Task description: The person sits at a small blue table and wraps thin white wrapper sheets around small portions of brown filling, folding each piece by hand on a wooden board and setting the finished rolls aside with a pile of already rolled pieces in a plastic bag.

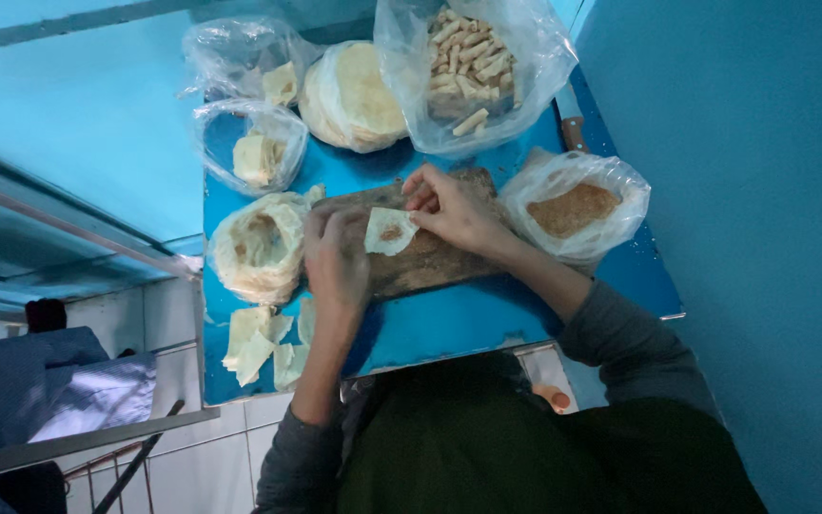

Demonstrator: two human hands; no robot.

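Both hands work over a wooden board [420,252] on the blue counter [487,319]. The left hand [335,257] and right hand [449,209] pinch a small pastry sheet [390,231] between them, fingers closed on its edges, a dab of brown filling at its middle. A bag of brown filling [573,209] sits just right; a bag of finished rolls [468,62] lies beyond.

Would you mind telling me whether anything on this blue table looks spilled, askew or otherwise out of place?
Only one small thing: loose pastry scraps lie scattered near the blue table's front-left corner, outside any bag. Both hands, left hand and right hand, hold a filled pastry sheet.
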